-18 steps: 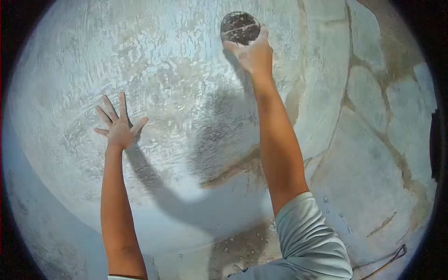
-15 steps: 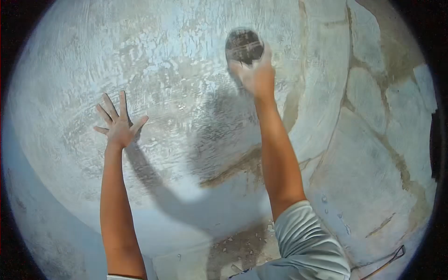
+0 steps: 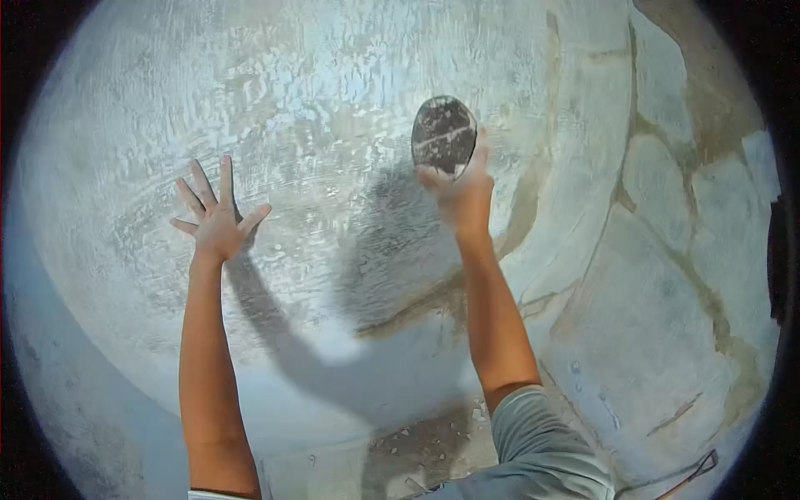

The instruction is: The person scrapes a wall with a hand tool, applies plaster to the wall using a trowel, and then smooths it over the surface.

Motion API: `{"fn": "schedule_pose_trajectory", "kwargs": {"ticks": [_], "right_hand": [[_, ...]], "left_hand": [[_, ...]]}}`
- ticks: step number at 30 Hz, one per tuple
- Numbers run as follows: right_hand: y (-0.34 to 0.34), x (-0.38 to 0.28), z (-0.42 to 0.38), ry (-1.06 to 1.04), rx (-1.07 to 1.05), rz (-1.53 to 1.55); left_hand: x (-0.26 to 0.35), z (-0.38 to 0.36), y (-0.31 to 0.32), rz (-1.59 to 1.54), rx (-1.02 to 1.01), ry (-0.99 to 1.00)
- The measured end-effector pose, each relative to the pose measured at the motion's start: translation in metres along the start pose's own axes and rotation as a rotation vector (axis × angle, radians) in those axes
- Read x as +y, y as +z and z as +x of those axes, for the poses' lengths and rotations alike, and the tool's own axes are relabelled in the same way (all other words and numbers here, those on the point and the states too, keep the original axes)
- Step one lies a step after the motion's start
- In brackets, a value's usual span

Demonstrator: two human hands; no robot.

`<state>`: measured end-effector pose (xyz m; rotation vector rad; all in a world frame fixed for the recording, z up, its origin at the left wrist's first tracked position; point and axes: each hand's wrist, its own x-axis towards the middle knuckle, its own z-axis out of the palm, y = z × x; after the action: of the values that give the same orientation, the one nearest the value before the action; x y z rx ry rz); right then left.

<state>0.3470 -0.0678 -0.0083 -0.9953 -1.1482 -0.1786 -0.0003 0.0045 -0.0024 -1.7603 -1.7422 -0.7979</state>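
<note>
My left hand (image 3: 218, 227) lies against the pale, rough curved surface (image 3: 308, 158), palm toward it and fingers spread. My right hand (image 3: 461, 190), higher and to the right, has its thumb and fingers around the lower edge of a dark oval piece (image 3: 443, 137). That piece has a pale line across it and light specks; I cannot make out its material. Its far side is hidden, so whether it touches the surface cannot be told. Textured whitish streaks cover the surface between and above my hands, and my shadow falls across its lower part.
To the right, large flat stones (image 3: 658, 308) are separated by brownish joints. A tool handle with a looped grip (image 3: 707, 463) lies at the lower right. Small pale fragments (image 3: 442, 433) lie on a brown strip below the curved surface.
My right hand has moved down with the dark oval piece, which now shows more clearly. My left hand stays spread in nearly the same place. The view has shifted slightly.
</note>
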Motion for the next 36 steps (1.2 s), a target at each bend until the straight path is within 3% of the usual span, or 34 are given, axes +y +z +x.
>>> {"fn": "schedule_pose_trajectory", "kwargs": {"ticks": [2, 5, 8, 11, 12, 15, 17, 21, 25, 29, 36], "right_hand": [[0.003, 0.001, 0.0, 0.02, -0.026, 0.039], [0.007, -0.048, 0.042, 0.079, -0.012, -0.13], [0.011, -0.038, 0.04, 0.059, -0.022, -0.103], [0.018, 0.018, -0.01, -0.1, 0.006, 0.093], [0.025, 0.014, -0.021, -0.045, 0.035, 0.207], [0.029, -0.002, 0.009, -0.109, 0.021, 0.073], [0.026, -0.038, 0.036, 0.004, -0.015, -0.139], [0.027, -0.002, -0.002, 0.022, -0.019, -0.031], [0.035, 0.006, -0.028, -0.101, 0.057, 0.055], [0.026, -0.05, 0.035, 0.133, -0.025, -0.154], [0.029, 0.011, -0.037, 0.013, 0.012, 0.164]], "left_hand": [[0.001, -0.002, -0.001, -0.001, -0.016, -0.008], [0.001, 0.003, -0.002, 0.013, -0.01, -0.005], [-0.002, 0.001, 0.005, -0.001, 0.005, 0.012], [-0.003, 0.002, 0.004, -0.005, 0.005, 0.006], [-0.002, 0.001, 0.003, -0.003, 0.0, 0.003], [-0.001, 0.002, 0.003, 0.021, 0.002, 0.003], [-0.001, 0.001, 0.005, 0.022, 0.01, 0.011], [-0.005, 0.0, 0.008, -0.008, 0.026, 0.03], [-0.005, 0.001, 0.011, -0.01, 0.061, 0.032], [-0.004, 0.002, 0.011, 0.01, 0.05, 0.031], [-0.002, 0.0, 0.005, -0.038, 0.044, 0.028]]}}
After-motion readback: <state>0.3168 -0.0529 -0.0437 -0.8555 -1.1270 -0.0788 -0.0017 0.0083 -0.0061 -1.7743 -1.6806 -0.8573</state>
